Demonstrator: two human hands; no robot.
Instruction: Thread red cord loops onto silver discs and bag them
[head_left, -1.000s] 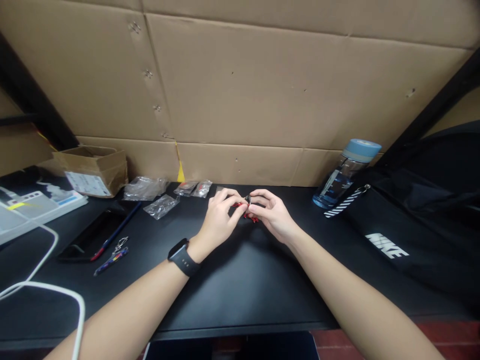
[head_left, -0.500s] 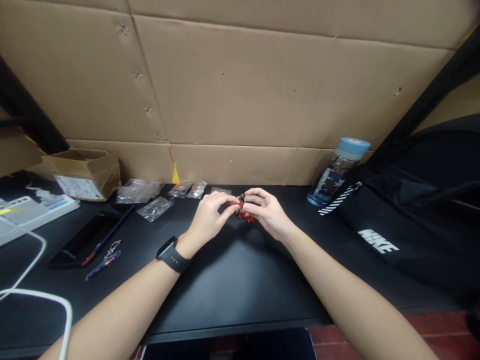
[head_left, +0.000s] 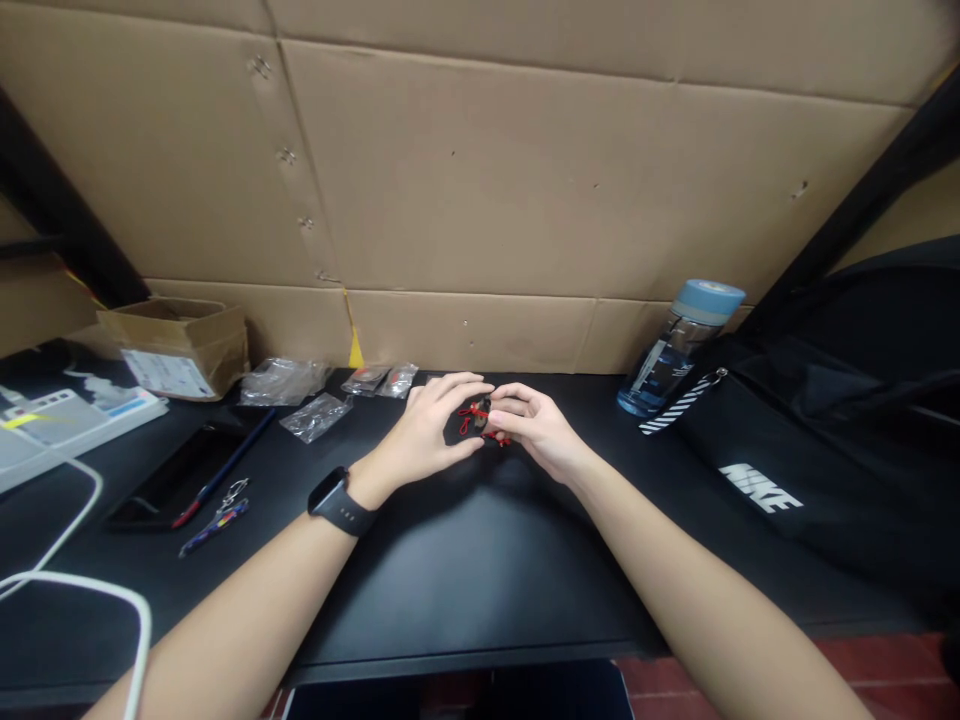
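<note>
My right hand (head_left: 536, 425) is closed, thumb against fingers, on a small brownish item with thin red cord (head_left: 475, 411). Its exact kind is too small to tell, and the fingers hide part of it. My left hand (head_left: 435, 420), with a black watch (head_left: 341, 500) on its wrist, curves around the left side of the item. Its thumb and fingers are spread apart, with loops of cord showing in the gap. More red cord (head_left: 498, 438) shows low between the hands, just above or on the black table (head_left: 480, 560).
Clear plastic packets (head_left: 315, 416) and an open cardboard box (head_left: 214, 345) stand back left. Nearer lie a dark tablet-like slab (head_left: 169, 475), a pen (head_left: 236, 460), a keychain (head_left: 216, 527) and a white cable (head_left: 82, 578). Right are a water bottle (head_left: 667, 345) and black bag (head_left: 810, 430).
The fingers of my left hand have gone from a pinch on the red cord to a wide spread around it. My right hand stays on the item. The view has shifted slightly.
</note>
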